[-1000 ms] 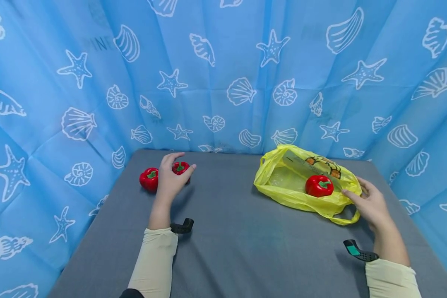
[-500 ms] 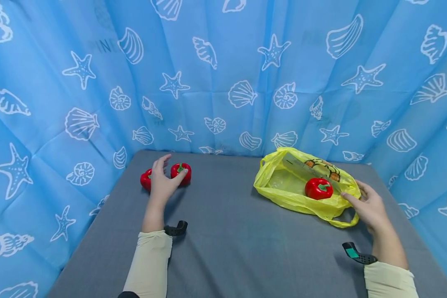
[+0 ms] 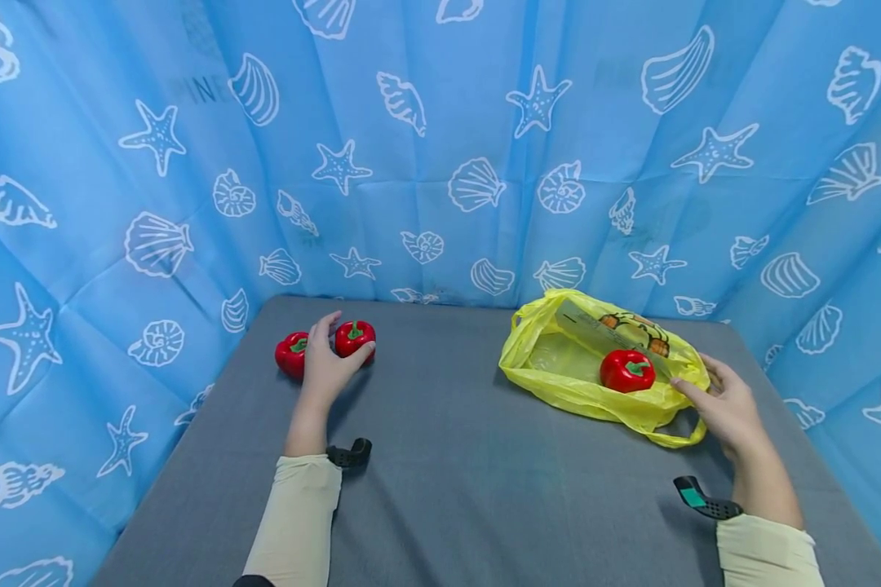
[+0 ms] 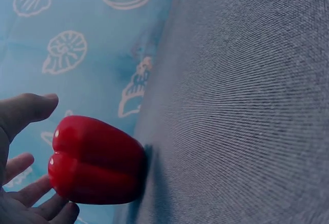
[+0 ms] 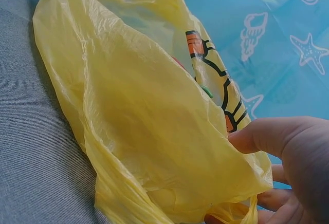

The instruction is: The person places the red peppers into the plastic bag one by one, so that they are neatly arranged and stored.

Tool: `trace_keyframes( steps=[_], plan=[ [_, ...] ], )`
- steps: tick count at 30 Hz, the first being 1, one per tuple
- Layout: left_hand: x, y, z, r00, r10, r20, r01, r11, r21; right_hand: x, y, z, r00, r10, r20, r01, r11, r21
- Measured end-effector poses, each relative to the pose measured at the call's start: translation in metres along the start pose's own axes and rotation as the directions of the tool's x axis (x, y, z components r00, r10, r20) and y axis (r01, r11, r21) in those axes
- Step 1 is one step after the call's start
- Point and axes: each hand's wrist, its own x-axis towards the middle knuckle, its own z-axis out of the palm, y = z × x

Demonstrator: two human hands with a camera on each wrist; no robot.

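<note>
The left hand (image 3: 326, 367) has its fingers and thumb spread beside a glossy red bell pepper with a green stem (image 3: 355, 337) (contact is hard to tell), at the far left of the grey cloth-covered bench (image 3: 448, 473). A 2nd red pepper (image 3: 289, 356) sits just left. The right hand (image 3: 734, 408) pinches the right edge of an open yellow plastic bag (image 3: 573, 394) holding 1 red pepper (image 3: 626, 372).

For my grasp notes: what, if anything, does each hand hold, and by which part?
The right hand holds the yellow bag by its rim, near one handle. The left hand holds nothing; its thumb stands apart from the red pepper before it.
</note>
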Motion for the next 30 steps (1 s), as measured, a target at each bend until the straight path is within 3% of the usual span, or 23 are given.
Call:
trace_keyframes(
  steps=[17,25,30],
  plan=[
    [0.003,-0.019,0.007,0.993,-0.056,0.107,0.051,0.997,0.050,0.001,0.001,0.001,1.000,0.012,-0.002,-0.013,1.000,-0.021],
    [0.004,-0.021,0.010,0.993,-0.072,0.097,0.068,0.997,0.046,0.002,0.001,0.002,1.000,0.005,0.004,-0.005,1.000,-0.022],
    [0.004,-0.020,0.013,0.996,-0.033,0.082,0.030,0.999,0.037,0.001,0.003,0.001,1.000,-0.005,0.007,0.005,1.000,-0.011]
  ],
)
